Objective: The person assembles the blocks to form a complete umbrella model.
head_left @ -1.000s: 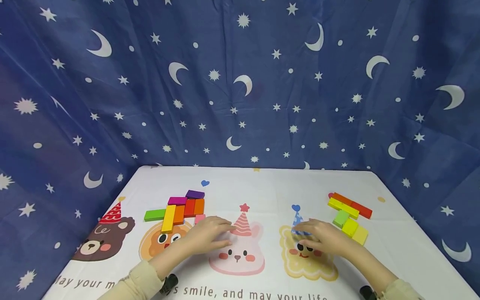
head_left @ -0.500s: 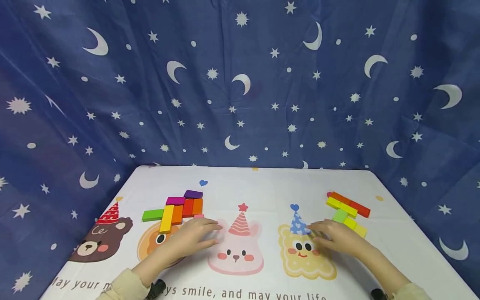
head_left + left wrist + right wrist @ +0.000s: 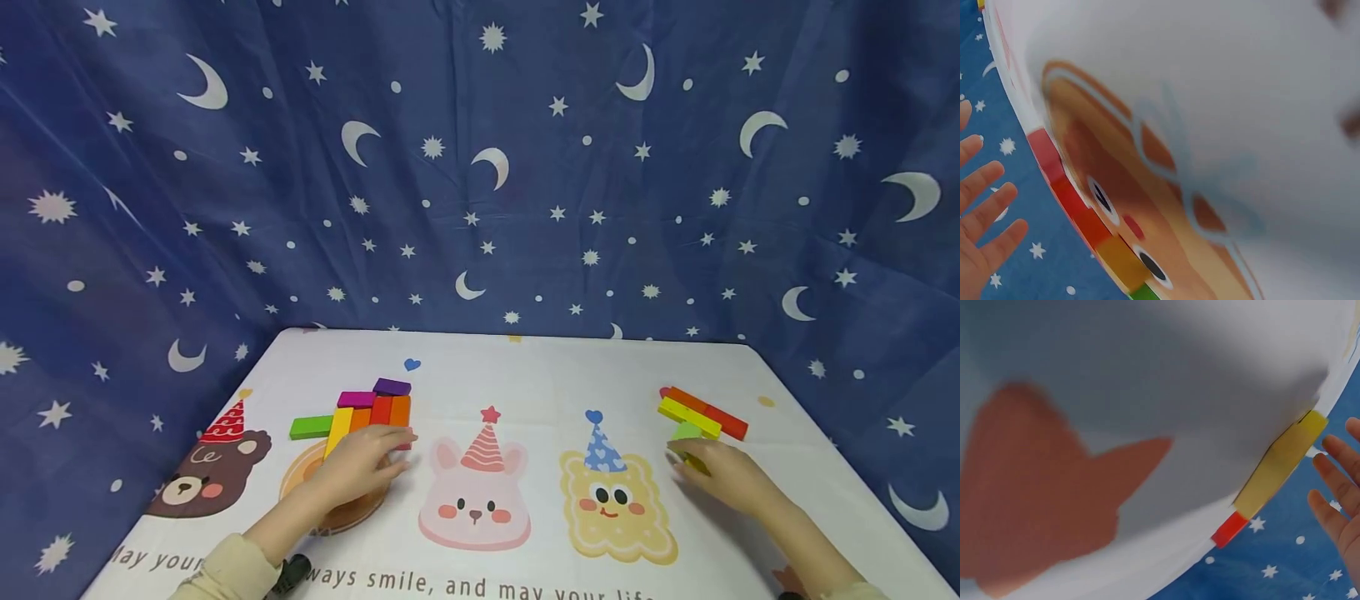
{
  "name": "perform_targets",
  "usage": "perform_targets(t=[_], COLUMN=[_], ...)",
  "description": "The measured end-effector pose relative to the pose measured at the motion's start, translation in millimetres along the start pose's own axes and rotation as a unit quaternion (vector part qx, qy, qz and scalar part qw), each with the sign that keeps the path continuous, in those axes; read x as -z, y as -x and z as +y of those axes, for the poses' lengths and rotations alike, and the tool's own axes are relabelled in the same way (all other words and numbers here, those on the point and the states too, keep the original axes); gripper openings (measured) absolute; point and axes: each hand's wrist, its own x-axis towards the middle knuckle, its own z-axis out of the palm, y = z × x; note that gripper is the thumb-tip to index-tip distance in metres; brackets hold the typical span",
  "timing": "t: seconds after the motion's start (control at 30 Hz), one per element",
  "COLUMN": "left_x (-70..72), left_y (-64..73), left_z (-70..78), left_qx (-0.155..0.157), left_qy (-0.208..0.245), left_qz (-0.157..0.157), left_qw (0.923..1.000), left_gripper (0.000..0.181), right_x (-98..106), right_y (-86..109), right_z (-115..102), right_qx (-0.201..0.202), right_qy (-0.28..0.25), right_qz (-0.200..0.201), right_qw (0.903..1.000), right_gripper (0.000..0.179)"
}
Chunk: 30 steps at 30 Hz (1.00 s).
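My left hand (image 3: 360, 465) hovers over the near side of the left group of coloured blocks, partly covering the yellow block (image 3: 338, 429) and a pink one. Its fingers look straight and spread in the left wrist view, holding nothing. Beyond the hand lie a green block (image 3: 311, 427), a red block (image 3: 381, 410), a magenta block (image 3: 356, 399) and a purple block (image 3: 392, 387). On the other side, my right hand (image 3: 726, 473) reaches over the right group, its fingertips by the light green block (image 3: 686, 431). It hides the nearer yellow blocks; its fingers are extended.
Behind the right hand lie a long yellow block (image 3: 690, 415) and a red block (image 3: 726, 422) in a slanted row. The white tablecloth (image 3: 517, 383) carries printed cartoon animals and lettering. A blue star-and-moon curtain (image 3: 480, 208) hangs at the back and sides.
My left hand has moved left, from beside the rabbit print to over the left blocks. My right hand has moved right, off the biscuit print and onto the right group. The blocks behind stay put.
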Motion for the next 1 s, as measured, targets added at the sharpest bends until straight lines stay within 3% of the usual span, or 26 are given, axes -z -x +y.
perform_targets(t=[0.2, 0.5, 0.77, 1.0], left_x=[1.1, 5.1, -1.4, -3.7], left_y=[-3.6, -23.5, -43.0, -53.1], left_z=[-15.9, -28.1, -35.5, -37.6], left_qx=[0.014, 0.038, 0.032, 0.051], left_qy=[-0.023, -0.031, -0.044, -0.024], left_qz=[0.028, 0.007, 0.018, -0.003], left_qw=[0.9992, 0.9988, 0.9984, 0.9984], left_gripper=[0.039, 0.037, 0.031, 0.027], right_x=[1.0, -0.1, -5.3, -6.4], right_y=[3.6, 2.0, -5.7, -13.5], right_z=[13.2, 21.8, 25.7, 23.0], right_qx=[-0.002, -0.051, -0.047, -0.063], right_qy=[0.011, 0.002, -0.023, -0.012], right_qz=[0.029, 0.024, 0.064, 0.069], right_qw=[0.9995, 0.9984, 0.9966, 0.9956], right_gripper=[0.033, 0.036, 0.044, 0.045])
